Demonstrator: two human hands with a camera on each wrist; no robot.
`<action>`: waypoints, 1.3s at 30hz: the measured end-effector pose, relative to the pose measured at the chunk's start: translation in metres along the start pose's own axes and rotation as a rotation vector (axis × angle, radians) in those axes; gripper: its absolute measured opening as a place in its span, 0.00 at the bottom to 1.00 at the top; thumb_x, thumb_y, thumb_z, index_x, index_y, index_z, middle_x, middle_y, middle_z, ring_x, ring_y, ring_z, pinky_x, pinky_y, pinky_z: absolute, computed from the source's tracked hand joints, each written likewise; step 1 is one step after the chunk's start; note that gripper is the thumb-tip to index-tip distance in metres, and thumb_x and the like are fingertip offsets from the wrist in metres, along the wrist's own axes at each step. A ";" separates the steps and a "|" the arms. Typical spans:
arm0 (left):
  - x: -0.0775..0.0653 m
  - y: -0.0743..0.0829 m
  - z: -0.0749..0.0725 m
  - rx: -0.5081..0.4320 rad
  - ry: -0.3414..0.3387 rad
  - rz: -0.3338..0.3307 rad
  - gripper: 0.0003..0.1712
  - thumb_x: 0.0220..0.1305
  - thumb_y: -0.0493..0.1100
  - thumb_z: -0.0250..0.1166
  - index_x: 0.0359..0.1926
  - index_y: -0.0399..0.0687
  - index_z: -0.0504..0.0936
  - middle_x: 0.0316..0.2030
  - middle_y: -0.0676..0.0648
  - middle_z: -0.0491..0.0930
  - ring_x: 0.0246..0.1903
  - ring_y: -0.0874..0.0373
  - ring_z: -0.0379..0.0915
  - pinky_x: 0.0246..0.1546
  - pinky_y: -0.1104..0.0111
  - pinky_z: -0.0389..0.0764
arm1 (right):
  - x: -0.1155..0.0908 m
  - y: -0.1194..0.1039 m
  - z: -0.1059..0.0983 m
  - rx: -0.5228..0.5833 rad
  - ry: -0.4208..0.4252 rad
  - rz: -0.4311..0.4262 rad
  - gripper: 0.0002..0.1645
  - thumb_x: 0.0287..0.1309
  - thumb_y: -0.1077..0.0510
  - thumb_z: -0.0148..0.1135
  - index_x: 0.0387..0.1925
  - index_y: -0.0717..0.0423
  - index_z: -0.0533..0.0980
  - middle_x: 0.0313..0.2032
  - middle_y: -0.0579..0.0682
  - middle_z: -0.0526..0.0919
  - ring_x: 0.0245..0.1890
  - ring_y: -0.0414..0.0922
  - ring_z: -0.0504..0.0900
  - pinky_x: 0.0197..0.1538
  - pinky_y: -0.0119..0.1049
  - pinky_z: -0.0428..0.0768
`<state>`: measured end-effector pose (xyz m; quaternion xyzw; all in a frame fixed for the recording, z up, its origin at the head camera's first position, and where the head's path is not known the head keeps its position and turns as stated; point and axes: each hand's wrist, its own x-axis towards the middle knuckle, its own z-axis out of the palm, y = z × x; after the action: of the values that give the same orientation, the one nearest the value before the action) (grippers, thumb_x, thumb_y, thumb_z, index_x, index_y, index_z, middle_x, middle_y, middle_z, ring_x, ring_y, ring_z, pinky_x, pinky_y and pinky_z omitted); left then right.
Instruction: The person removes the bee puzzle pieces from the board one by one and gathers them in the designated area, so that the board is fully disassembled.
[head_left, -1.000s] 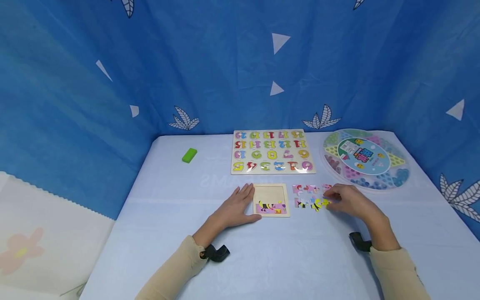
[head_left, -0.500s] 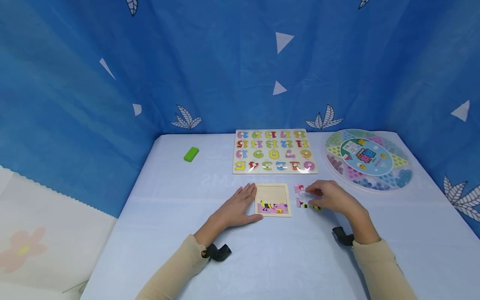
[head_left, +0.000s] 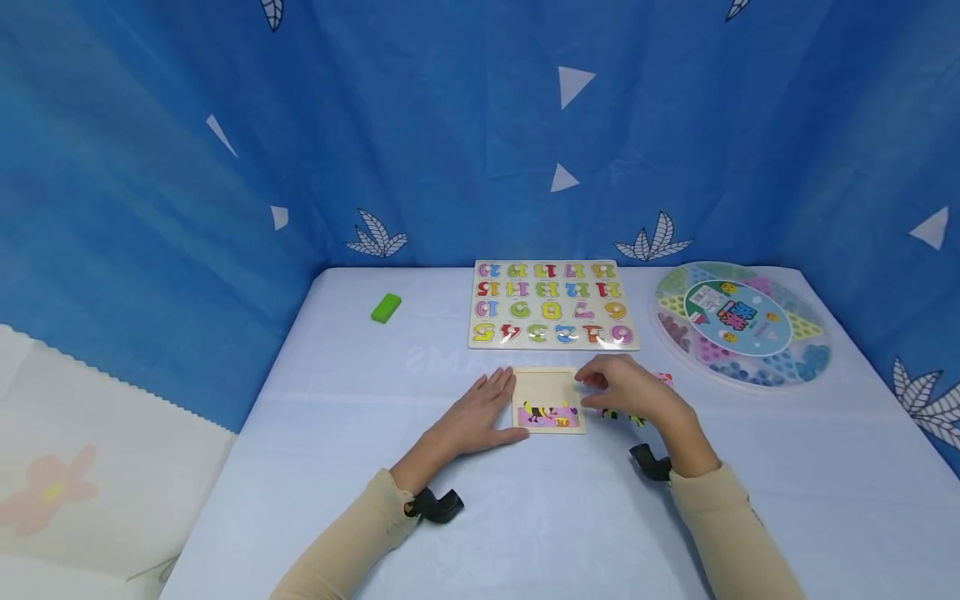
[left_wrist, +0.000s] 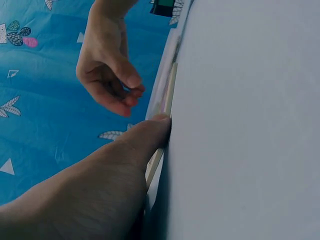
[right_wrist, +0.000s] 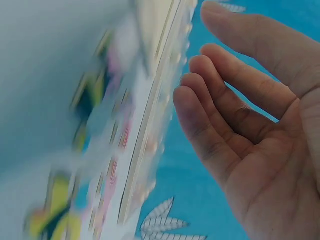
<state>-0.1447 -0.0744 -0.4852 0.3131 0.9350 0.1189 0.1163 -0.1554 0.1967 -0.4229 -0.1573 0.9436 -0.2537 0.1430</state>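
Observation:
My left hand [head_left: 476,417] lies with straight fingers against the left side of a small wooden puzzle tray [head_left: 549,369]; its thumb [left_wrist: 145,135] touches the tray's edge in the left wrist view. A pink strip of jigsaw with a bee [head_left: 551,416] fills the tray's bottom. At the tray's right edge hovers my right hand [head_left: 633,392], thumb and fingers apart. No piece shows between those fingers in the right wrist view [right_wrist: 235,110]. Loose jigsaw pieces [head_left: 637,420] lie beneath and beside this hand, partly hidden by it; they look blurred in the right wrist view.
Behind the tray lies a wooden number puzzle board [head_left: 555,304]. A round clear box of coloured beads [head_left: 738,321] stands at the back right, and a green block [head_left: 386,307] at the back left. Blue cloth [head_left: 450,150] hangs behind the white table.
My right hand has moved left, from the right end of the loose pieces across them to the tray's right edge. The left hand has stayed on the tray. The view has shifted slightly.

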 end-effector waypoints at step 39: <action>0.002 -0.001 0.000 -0.021 -0.016 -0.001 0.55 0.64 0.73 0.50 0.77 0.45 0.44 0.78 0.48 0.39 0.78 0.56 0.33 0.78 0.59 0.43 | 0.034 -0.054 0.048 -0.024 -0.152 -0.047 0.14 0.48 0.57 0.76 0.39 0.53 0.83 0.28 0.42 0.80 0.31 0.40 0.73 0.41 0.34 0.76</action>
<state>-0.1466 -0.0745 -0.4860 0.3125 0.9329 0.1265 0.1270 -0.1577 0.1192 -0.4406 -0.1998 0.9291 -0.2329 0.2063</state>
